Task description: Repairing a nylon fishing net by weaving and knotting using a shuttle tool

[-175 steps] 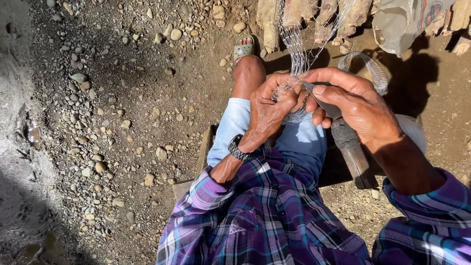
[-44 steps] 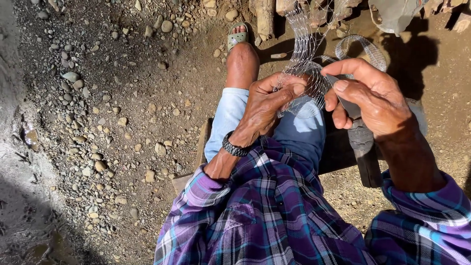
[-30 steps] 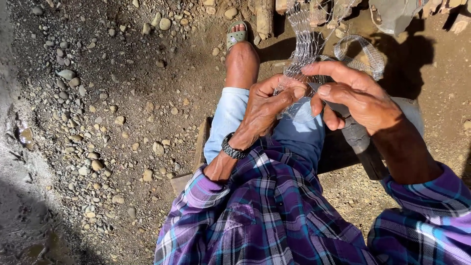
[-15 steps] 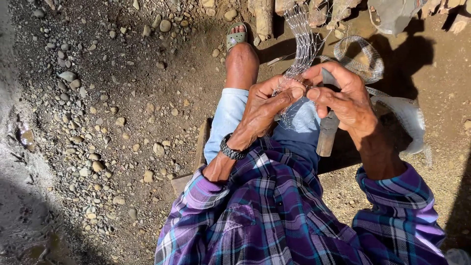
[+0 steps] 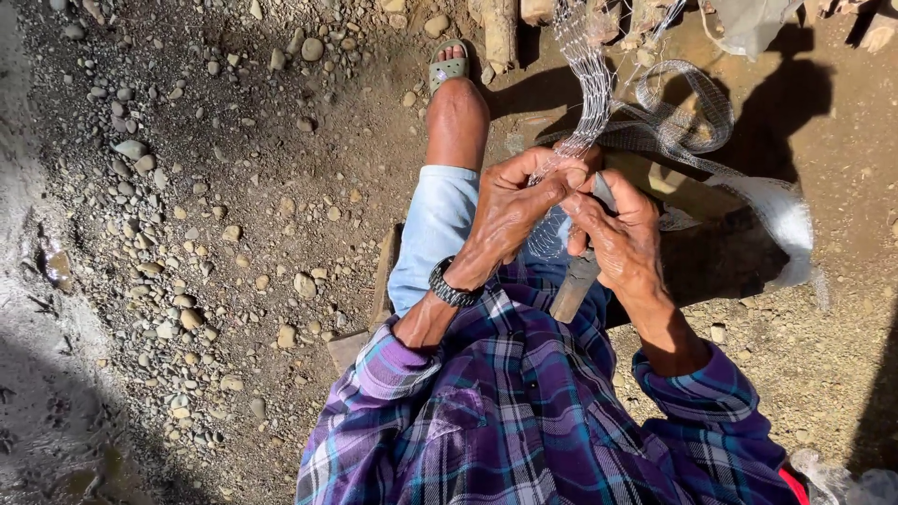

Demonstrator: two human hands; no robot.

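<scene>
A fine white fishing net [image 5: 587, 70] hangs taut from the top of the view down to my lap. My left hand [image 5: 513, 201], with a dark watch on its wrist, pinches the net's mesh between thumb and fingers. My right hand [image 5: 619, 234] is closed beside it on a flat grey netting tool [image 5: 574, 285], whose lower end sticks out below the palm. Both hands touch over my knee. More net [image 5: 687, 117] loops loosely on the ground to the right.
I sit on a low wooden plank [image 5: 379, 290] over dirt strewn with pebbles [image 5: 178, 234]. My bare leg and green sandal [image 5: 449, 65] stretch forward. Logs [image 5: 499, 28] lie at the top. A white sack-like strip [image 5: 781, 220] lies at right.
My right hand has drawn back from an outstretched reach on the right and closed in against my left hand at the net. My left hand has stayed on the mesh.
</scene>
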